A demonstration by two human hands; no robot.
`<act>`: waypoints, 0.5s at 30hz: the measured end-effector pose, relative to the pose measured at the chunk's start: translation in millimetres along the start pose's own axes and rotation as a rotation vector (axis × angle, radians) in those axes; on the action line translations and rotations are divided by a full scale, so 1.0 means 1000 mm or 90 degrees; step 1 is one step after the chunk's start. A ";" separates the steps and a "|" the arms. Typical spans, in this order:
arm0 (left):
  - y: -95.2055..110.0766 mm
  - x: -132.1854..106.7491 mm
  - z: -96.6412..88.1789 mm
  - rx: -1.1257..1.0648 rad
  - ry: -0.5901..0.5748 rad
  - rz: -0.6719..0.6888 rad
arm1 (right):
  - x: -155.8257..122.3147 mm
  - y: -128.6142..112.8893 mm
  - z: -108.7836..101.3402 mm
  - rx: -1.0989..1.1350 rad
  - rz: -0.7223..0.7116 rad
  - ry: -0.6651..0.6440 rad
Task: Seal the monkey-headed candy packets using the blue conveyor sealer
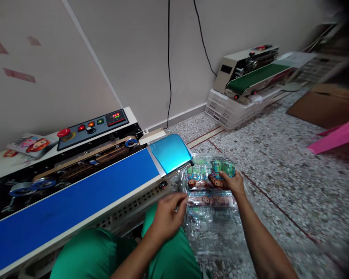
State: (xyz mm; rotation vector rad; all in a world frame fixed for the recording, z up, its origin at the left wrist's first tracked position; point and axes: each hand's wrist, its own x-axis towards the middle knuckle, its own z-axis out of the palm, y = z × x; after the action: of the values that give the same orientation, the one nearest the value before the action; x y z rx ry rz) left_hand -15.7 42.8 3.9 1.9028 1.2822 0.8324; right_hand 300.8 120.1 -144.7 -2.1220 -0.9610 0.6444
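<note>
A stack of clear plastic packets [209,182] printed with cartoon faces and green items lies on the speckled floor beside the end of a sealing machine. My right hand [232,182] is curled over the right side of the top packets, gripping them. My left hand [167,217] rests at the left edge of the stack, fingers pinched together on the clear plastic. More clear plastic [215,232] spreads toward me under both hands.
The band sealer's blue conveyor belt [75,197] runs along my left, with its control panel [93,126] and red button behind. A second sealer [250,71] sits on a white crate [229,110] by the wall. A cardboard box [328,106] and pink plastic [337,135] lie far right.
</note>
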 end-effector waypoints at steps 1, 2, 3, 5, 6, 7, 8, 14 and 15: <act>0.001 0.010 -0.002 -0.019 0.003 -0.011 | -0.005 -0.013 -0.009 0.031 -0.029 0.000; 0.003 0.024 -0.003 -0.036 0.007 -0.014 | -0.011 -0.029 -0.019 0.082 -0.062 0.000; 0.007 0.040 -0.005 -0.046 0.000 -0.010 | -0.017 -0.048 -0.028 0.144 -0.095 -0.006; 0.020 0.077 -0.009 -0.091 0.005 0.004 | -0.031 -0.093 -0.044 0.254 -0.188 -0.022; 0.028 0.095 -0.011 -0.126 0.000 0.006 | -0.038 -0.118 -0.049 0.299 -0.232 -0.028; 0.036 0.112 -0.015 -0.172 -0.001 0.014 | -0.045 -0.143 -0.052 0.336 -0.276 -0.041; 0.044 0.125 -0.019 -0.231 -0.013 0.033 | -0.052 -0.167 -0.053 0.371 -0.322 -0.071; 0.053 0.149 -0.071 -0.326 0.051 0.156 | -0.082 -0.254 -0.025 0.467 -0.461 -0.246; 0.048 0.148 -0.080 -0.292 0.073 0.169 | -0.084 -0.257 -0.017 0.469 -0.468 -0.269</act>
State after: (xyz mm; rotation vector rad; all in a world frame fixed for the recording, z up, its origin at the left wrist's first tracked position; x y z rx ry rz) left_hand -10.5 184.1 106.7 1.6848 0.8157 1.2663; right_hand 150.1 168.5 75.3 -0.9082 -1.3562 0.8858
